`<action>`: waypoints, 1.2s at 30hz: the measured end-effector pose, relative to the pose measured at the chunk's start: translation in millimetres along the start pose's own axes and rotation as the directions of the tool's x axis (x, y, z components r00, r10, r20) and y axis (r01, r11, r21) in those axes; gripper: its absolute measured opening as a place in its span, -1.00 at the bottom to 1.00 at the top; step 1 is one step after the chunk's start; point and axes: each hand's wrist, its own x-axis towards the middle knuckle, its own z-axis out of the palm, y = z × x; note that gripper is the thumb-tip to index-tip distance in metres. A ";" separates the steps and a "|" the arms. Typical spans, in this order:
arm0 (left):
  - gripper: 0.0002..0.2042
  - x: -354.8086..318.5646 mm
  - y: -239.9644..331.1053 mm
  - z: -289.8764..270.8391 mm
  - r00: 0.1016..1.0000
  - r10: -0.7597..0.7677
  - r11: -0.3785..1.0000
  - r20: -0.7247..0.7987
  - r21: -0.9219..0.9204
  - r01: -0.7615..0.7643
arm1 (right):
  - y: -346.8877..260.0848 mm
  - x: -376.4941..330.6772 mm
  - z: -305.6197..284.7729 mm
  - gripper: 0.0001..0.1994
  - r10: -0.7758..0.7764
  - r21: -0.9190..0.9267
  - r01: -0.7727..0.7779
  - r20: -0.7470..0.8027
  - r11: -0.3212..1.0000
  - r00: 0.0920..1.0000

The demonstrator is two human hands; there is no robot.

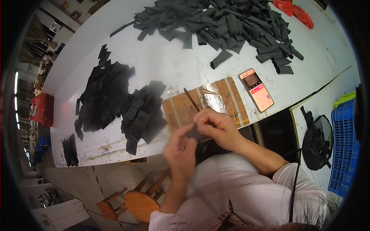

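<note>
Close to my body, at the table's near edge, both hands meet around a small dark grey fabric piece [194, 133]. My left hand [180, 148] is closed on its left side, thumb and fingers pinching it. My right hand [216, 126] grips its other side with curled fingers. A thin dark pointed tool [190, 97] sticks out beyond my right hand over a brown board [177, 109] bound with clear tape; whether that hand holds it or it lies on the board, I cannot tell. Left of the board lies a heap of flat black fabric pieces [144, 113].
Rolled dark grey fabric tubes [227, 29] are heaped at the far side of the white table [154, 57]. A lit phone [257, 90] lies right of the board. A blue crate [343, 146] and a black mesh container [318, 142] stand at right. A wooden stool [142, 206] is at lower left.
</note>
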 end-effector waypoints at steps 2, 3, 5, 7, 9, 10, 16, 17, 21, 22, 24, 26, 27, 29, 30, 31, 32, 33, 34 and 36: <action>-0.83 8.6 3.6 7.7 0.989 0.135 0.991 -0.065 -0.014 -0.136 | -18.6 12.2 -0.9 -0.93 -0.125 -0.191 0.124 0.009 0.974 0.992; -0.84 12.5 12.0 9.7 0.988 0.132 0.991 -0.077 -0.026 -0.135 | -30.2 19.0 -2.6 -0.92 -0.236 -0.373 0.230 0.032 0.899 0.971; -0.85 24.5 30.4 15.4 0.985 0.133 0.986 -0.114 -0.089 -0.144 | -51.8 30.9 -7.1 -0.92 -0.226 -0.422 0.241 0.088 0.874 0.970; -0.86 48.3 28.4 8.4 0.944 0.323 0.946 -0.072 0.005 -0.323 | -69.7 44.2 -10.5 -0.91 -0.214 -0.523 0.270 0.165 0.809 0.963; -0.85 54.4 52.6 9.7 0.985 0.170 0.958 -0.035 -0.229 -0.174 | -77.9 57.4 -8.7 -0.89 -0.119 -0.387 0.165 0.140 0.907 0.983; -0.83 59.7 57.9 7.9 0.995 0.099 0.952 -0.022 -0.288 -0.101 | -80.2 63.9 -9.7 -0.87 -0.005 -0.248 0.036 0.124 0.968 0.992; -0.76 83.9 52.8 -5.8 0.853 -0.043 0.198 0.520 -0.832 0.518 | -63.2 90.1 -24.2 -0.84 0.301 0.061 -0.330 0.285 0.942 0.910; -0.74 84.2 45.7 -4.2 0.839 -0.090 0.156 0.537 -0.824 0.545 | -49.2 89.3 -31.7 -0.84 0.365 0.151 -0.431 0.334 0.890 0.869; -0.68 79.7 -24.0 -7.6 0.826 -0.197 0.146 0.528 -0.818 0.557 | 4.4 71.8 -38.6 -0.79 0.572 0.336 -0.657 0.324 0.675 0.754; -0.69 76.5 -26.8 -5.1 0.824 -0.189 0.183 0.533 -0.806 0.563 | 7.6 71.1 -41.2 -0.79 0.571 0.336 -0.656 0.324 0.676 0.754; -0.70 75.7 -22.2 -3.8 0.912 -0.212 0.566 0.350 -0.717 0.407 | 8.8 70.2 -43.8 -0.79 0.461 0.306 -0.564 0.348 0.767 0.816; -0.71 78.3 -11.9 0.9 0.972 -0.153 0.853 0.176 -0.473 0.220 | 4.4 77.9 -44.5 -0.79 0.453 0.167 -0.531 0.354 0.830 0.819; -0.70 79.8 -2.2 3.8 0.985 0.160 0.980 0.068 -0.127 -0.151 | 1.8 80.4 -45.1 -0.79 0.447 0.021 -0.487 0.365 0.873 0.817; -0.66 80.2 13.5 2.8 0.873 0.475 0.825 0.113 0.288 -0.487 | -2.9 79.6 -44.9 -0.81 0.415 -0.041 -0.426 0.320 0.904 0.851; -0.75 85.3 16.3 0.0 0.802 0.555 0.749 0.222 0.285 -0.598 | -4.8 78.1 -45.0 -0.79 0.384 -0.106 -0.369 0.276 0.923 0.881; -0.82 83.3 15.6 0.9 0.827 0.519 0.783 0.217 0.268 -0.561 | -5.4 74.8 -43.6 -0.79 0.380 -0.108 -0.364 0.280 0.925 0.882; -0.87 79.8 13.3 2.2 0.851 0.480 0.815 0.213 0.249 -0.523 | -5.4 69.5 -41.6 -0.76 0.151 -0.151 -0.124 0.181 0.981 0.972; -0.87 77.6 9.8 2.4 0.849 0.484 0.814 0.211 0.249 -0.525 | -6.4 67.7 -40.7 -0.71 -0.099 -0.217 0.117 0.093 0.969 0.991; -0.90 73.5 5.8 2.2 0.895 0.441 0.894 0.070 0.062 -0.445 | -22.5 66.9 -37.1 -0.71 -0.099 -0.219 0.119 0.099 0.968 0.990; -0.94 65.2 9.3 5.2 0.959 0.253 0.863 -0.127 -0.418 -0.283 | -64.1 64.7 -26.2 -0.70 -0.214 -0.713 0.464 0.417 0.526 0.883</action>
